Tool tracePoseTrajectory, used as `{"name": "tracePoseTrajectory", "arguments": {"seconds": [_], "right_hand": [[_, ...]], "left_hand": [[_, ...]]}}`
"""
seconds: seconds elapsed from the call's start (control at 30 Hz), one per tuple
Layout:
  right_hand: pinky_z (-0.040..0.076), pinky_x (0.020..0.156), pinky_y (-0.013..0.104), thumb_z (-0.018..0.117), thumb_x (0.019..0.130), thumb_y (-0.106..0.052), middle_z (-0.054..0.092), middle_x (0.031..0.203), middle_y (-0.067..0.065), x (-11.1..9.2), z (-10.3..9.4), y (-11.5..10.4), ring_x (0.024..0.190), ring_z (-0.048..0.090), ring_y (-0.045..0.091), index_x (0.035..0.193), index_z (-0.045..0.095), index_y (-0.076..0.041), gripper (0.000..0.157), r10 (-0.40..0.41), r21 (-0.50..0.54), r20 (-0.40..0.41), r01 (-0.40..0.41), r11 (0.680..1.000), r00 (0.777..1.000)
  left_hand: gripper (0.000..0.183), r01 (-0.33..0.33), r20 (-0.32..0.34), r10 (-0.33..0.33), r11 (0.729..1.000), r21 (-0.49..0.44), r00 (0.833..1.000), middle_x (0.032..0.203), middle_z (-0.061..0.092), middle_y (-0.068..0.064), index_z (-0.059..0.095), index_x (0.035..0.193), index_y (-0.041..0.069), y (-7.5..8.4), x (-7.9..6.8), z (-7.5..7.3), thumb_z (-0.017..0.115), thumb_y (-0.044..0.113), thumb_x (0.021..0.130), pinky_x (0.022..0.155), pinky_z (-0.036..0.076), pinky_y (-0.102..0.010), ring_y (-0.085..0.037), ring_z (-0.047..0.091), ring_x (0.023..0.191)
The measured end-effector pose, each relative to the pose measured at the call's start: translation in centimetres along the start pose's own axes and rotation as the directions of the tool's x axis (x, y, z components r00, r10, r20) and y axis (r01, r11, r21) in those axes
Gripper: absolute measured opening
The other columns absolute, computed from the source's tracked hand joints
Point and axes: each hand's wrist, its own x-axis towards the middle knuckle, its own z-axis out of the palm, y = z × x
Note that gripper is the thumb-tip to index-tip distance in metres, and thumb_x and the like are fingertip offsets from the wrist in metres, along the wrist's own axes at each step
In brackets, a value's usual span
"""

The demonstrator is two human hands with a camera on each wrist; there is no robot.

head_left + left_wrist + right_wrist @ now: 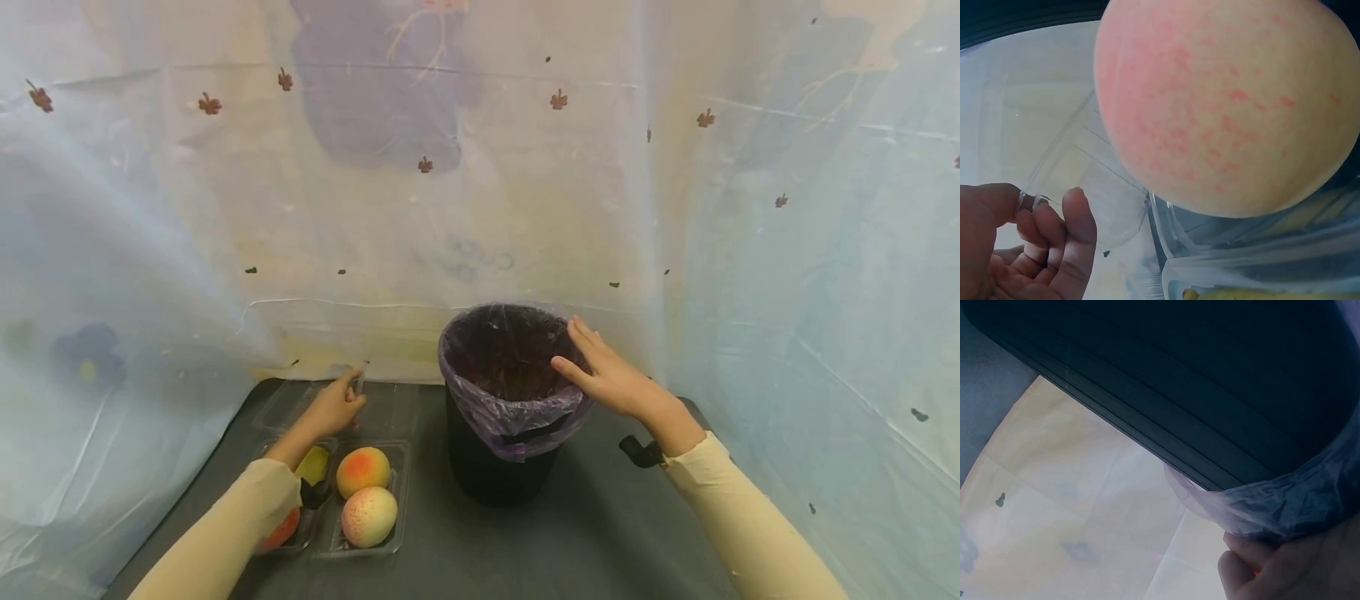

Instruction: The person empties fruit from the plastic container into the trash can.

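At the back left, my left hand point(333, 408) pinches the edge of a clear plastic container point(1107, 209) between thumb and finger. A pink-flecked peach point(1229, 106) fills much of the left wrist view. Right of centre, my right hand point(618, 379) rests at the rim of a black trash bin point(502, 479), fingers extended and thumb over the opening. A thin purple trash bag point(517, 421) lines the bin and folds down over its outside. In the right wrist view, the fingers point(1250, 556) lie against the folded bag.
Two peaches point(370, 517) sit in a clear tray point(401, 500) at the front left. Beside it, partly behind my left sleeve, are a reddish fruit point(283, 531) and a yellow-green item point(312, 465). Patterned plastic sheeting point(480, 217) hangs around the dark table point(615, 533).
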Motion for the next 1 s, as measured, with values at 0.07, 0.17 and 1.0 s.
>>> {"name": "tracePoseTrajectory", "arguments": {"seconds": [0.07, 0.17, 1.0], "right_hand": [[0.007, 0.118, 0.062, 0.037, 0.1, -0.066, -0.01, 0.168, 0.0, 0.0, 0.0, -0.1, 0.153, -0.008, 0.032, 0.162, 0.0, -0.019, 0.087, 0.002, 0.006, 0.0, -0.002, 1.0, 1.0], [0.006, 0.119, 0.061, 0.038, 0.1, -0.066, -0.01, 0.168, 0.0, -0.1, 0.0, -0.1, 0.153, -0.008, 0.031, 0.162, 0.0, -0.019, 0.087, 0.002, 0.008, 0.002, -0.002, 1.0, 1.0], [0.007, 0.118, 0.062, 0.037, 0.1, -0.067, -0.01, 0.168, 0.0, 0.0, -0.2, -0.2, 0.153, -0.007, 0.032, 0.162, 0.0, -0.018, 0.088, 0.006, -0.001, 0.012, -0.006, 1.0, 1.0]], "left_hand": [[0.065, 0.015, 0.003, -0.015, 1.0, 0.014, 1.0, 0.08, 0.064, -0.017, 0.024, 0.156, -0.004, 0.0, 0.1, 0.2, 0.056, 0.014, 0.102, 0.055, 0.045, -0.033, -0.035, 0.066, 0.066], [0.065, 0.03, 0.006, -0.03, 0.999, 0.042, 1.0, 0.08, 0.066, -0.018, 0.026, 0.154, -0.006, -0.1, 0.3, 0.4, 0.058, 0.015, 0.102, 0.058, 0.047, -0.034, -0.028, 0.065, 0.062], [0.055, -0.027, -0.03, 0.038, 0.954, 0.299, 0.999, 0.073, 0.05, -0.007, 0.049, 0.141, -0.009, -0.8, 0.1, -1.0, 0.06, 0.026, 0.101, 0.066, 0.042, -0.041, -0.019, 0.044, 0.061]]}}
